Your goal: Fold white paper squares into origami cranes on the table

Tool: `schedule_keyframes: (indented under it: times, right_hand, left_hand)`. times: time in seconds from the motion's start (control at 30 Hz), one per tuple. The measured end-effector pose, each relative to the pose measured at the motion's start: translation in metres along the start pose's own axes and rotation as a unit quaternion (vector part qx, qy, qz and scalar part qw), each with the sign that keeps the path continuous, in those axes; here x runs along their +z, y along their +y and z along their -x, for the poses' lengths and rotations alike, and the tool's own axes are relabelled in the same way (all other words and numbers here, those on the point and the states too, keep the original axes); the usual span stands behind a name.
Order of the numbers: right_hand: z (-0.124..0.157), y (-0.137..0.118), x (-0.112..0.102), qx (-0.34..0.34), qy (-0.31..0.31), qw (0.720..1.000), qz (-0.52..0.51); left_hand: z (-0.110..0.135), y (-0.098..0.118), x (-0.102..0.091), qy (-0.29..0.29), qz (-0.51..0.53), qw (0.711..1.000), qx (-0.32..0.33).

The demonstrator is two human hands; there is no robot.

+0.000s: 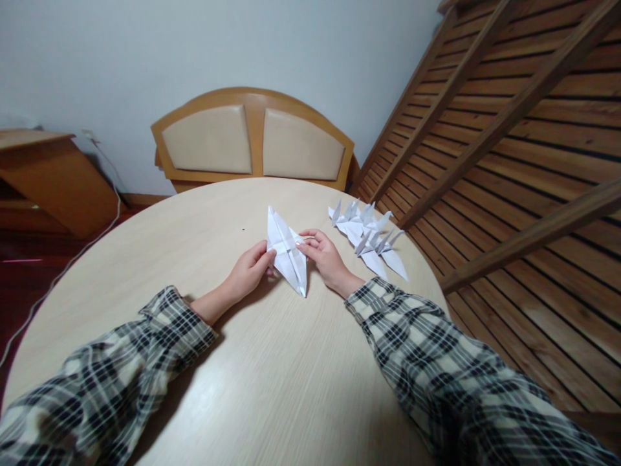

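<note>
A folded white sheet of paper (286,249), long and diamond-shaped with pointed ends and a crease down its middle, is held just above the round table. My left hand (252,266) pinches its left edge, thumb on top and fingers underneath. On the opposite side, my right hand (325,255) grips the right corner between thumb and fingers. Several white folded paper cranes (366,233) stand clustered on the table to the right of my right hand, their necks and wings pointing up and outward.
The pale round wooden table (233,388) fills the foreground. Behind it stands a wooden headboard with two cream pads (208,142). Slatted wooden boards (524,168) lean along the right side. A brown cabinet (58,181) and a white cable (77,255) are at the left.
</note>
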State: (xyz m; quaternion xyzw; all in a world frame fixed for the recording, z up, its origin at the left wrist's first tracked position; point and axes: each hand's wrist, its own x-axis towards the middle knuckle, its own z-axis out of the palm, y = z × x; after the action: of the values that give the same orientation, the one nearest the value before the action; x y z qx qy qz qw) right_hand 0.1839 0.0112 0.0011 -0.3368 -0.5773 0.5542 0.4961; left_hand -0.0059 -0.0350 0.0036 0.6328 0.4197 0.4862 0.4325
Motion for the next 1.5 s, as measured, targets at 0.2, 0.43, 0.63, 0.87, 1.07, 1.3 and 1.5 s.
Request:
schedule_keyframes:
  times: [0.2, 0.43, 0.63, 0.87, 1.07, 1.3, 1.5]
  right_hand:
    - [0.002, -0.002, 0.0, 0.069, -0.022, 0.997, -0.018]
    - [0.003, 0.0, 0.002, 0.093, -0.063, 0.991, -0.078]
    - [0.003, 0.007, 0.005, 0.079, -0.048, 0.996, -0.017]
    - [0.002, 0.009, 0.001, 0.003, -0.036, 0.998, 0.054]
    - [0.001, 0.011, -0.003, -0.071, -0.029, 0.989, 0.13]
    - [0.002, 0.004, -0.002, -0.13, -0.037, 0.966, 0.22]
    - [0.009, -0.009, 0.0, -0.123, -0.073, 0.964, 0.223]
  left_hand:
    - [-0.003, 0.006, -0.001, 0.082, -0.016, 0.996, 0.009]
    - [-0.006, -0.001, -0.001, 0.092, 0.027, 0.995, -0.011]
    - [-0.005, 0.0, -0.001, 0.074, 0.038, 0.996, -0.014]
    - [-0.004, 0.003, -0.001, 0.091, 0.067, 0.993, -0.033]
    - [-0.004, 0.0, -0.003, 0.044, 0.085, 0.995, -0.022]
    - [-0.002, 0.006, -0.001, -0.046, 0.07, 0.996, -0.033]
    - [-0.003, 0.005, -0.004, 0.018, -0.006, 1.0, -0.007]
